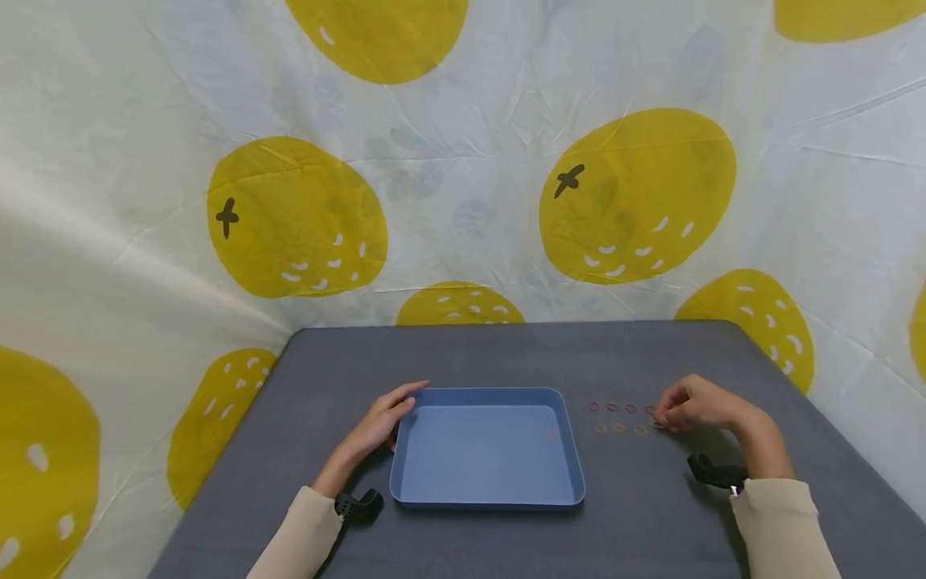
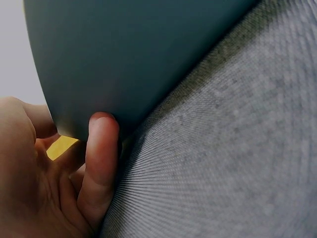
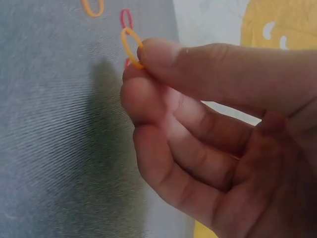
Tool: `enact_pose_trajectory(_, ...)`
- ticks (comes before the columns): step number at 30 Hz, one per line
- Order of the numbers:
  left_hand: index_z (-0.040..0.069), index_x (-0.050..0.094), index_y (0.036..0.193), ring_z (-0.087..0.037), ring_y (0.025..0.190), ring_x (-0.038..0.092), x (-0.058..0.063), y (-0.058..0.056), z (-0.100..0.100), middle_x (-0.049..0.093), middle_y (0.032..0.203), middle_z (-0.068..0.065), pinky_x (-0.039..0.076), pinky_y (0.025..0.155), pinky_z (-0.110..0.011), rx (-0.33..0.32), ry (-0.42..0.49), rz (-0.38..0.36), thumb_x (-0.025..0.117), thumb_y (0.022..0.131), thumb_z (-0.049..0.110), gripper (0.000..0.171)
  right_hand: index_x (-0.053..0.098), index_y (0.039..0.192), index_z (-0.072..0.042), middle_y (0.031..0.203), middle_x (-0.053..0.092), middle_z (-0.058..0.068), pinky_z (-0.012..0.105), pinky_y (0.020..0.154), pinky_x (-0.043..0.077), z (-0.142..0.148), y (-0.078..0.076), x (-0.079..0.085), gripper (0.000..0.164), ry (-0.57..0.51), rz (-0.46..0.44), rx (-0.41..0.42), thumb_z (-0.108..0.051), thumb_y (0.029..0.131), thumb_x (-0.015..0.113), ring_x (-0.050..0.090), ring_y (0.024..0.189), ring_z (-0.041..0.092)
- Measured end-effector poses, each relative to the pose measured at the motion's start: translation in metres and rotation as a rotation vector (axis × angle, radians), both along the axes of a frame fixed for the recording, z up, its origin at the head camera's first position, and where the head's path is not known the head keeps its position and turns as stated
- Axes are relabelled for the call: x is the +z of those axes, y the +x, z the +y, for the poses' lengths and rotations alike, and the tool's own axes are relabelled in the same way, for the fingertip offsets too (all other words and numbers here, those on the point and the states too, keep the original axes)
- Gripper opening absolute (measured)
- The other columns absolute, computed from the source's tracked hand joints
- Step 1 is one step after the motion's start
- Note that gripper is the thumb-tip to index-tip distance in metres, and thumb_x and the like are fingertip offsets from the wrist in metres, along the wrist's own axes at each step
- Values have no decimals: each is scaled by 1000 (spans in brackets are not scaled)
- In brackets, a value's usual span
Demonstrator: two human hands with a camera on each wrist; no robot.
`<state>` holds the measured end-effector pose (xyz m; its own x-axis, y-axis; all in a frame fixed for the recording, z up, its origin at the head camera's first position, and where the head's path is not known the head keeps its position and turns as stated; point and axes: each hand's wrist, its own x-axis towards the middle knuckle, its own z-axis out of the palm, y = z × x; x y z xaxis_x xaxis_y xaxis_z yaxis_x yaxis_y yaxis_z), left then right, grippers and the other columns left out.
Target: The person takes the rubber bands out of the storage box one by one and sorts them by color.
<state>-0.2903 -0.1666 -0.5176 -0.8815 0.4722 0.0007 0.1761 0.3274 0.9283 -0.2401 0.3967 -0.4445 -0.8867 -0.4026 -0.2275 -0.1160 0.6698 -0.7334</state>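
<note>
A shallow blue rectangular tray [image 1: 485, 494] lies on the grey table. My left hand [image 1: 379, 422] holds its far left corner, the index finger reaching along the far rim. In the left wrist view one fingertip [image 2: 103, 124] presses against the outer wall of the tray [image 2: 124, 59]. To the right of the tray, my right hand [image 1: 698, 404] pinches a small yellow rubber band [image 3: 128, 51] between thumb and forefinger, just over the tabletop. Beside that hand lie a row of red rubber bands [image 1: 612, 408] and a nearer row of yellow rubber bands [image 1: 618, 429].
The grey cloth-covered table [image 1: 463, 543] has rounded far corners. A white curtain [image 1: 463, 209] with large yellow fruit prints hangs right behind it and along both sides. Each wrist wears a black camera [image 1: 359, 507].
</note>
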Motion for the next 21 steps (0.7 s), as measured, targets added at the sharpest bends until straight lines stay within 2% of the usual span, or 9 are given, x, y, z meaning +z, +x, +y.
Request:
enact_pose_trajectory(3,17,46,157,-38,117,61,0,0,0,43,160,-19,55,44,-40,3,-5,-4,43,113,25,45,75,93,7,83,71,11,27,62,54,1,0,-2,11,7,-15,-4,-2,92,69,60,69,10)
enact_pose_trajectory(4,18,46,157,-37,117,61,-4,-2,-1,43,160,-19,55,44,-41,1,-6,1,43,113,27,45,75,92,7,82,72,11,27,62,55,2,0,-3,10,7,-15,-2,-2,92,69,61,69,10)
enact_pose_trajectory(10,16,45,157,-36,114,63,-5,-2,-1,43,160,-20,54,43,-41,-5,-3,15,43,113,26,46,75,90,7,79,71,8,26,61,54,2,-2,-8,8,18,5,6,0,89,70,59,67,7)
enact_pose_trajectory(13,17,45,157,-32,108,65,-4,-2,-1,44,160,-19,54,43,-39,2,-10,15,42,113,25,45,76,90,5,79,70,7,26,60,53,2,-2,-10,8,38,19,-1,-1,89,70,58,67,7)
enact_pose_trajectory(17,16,44,158,-25,86,67,-1,-1,0,43,160,-20,52,42,-36,5,-20,15,40,114,23,45,76,90,5,79,69,6,26,60,51,1,-2,-9,8,56,25,-17,-2,89,71,57,67,8)
enact_pose_trajectory(20,12,44,158,-26,81,67,0,-1,0,42,160,-23,52,42,-36,-3,-20,9,39,114,19,45,76,91,5,79,69,6,26,60,51,2,-2,-9,8,70,23,-29,-2,90,71,57,68,9)
enact_pose_trajectory(21,11,44,158,-27,85,68,0,-1,0,42,160,-24,53,43,-37,-6,-21,6,39,114,18,45,76,91,5,79,69,6,26,60,51,2,-2,-9,8,77,24,-33,-2,90,71,57,68,9)
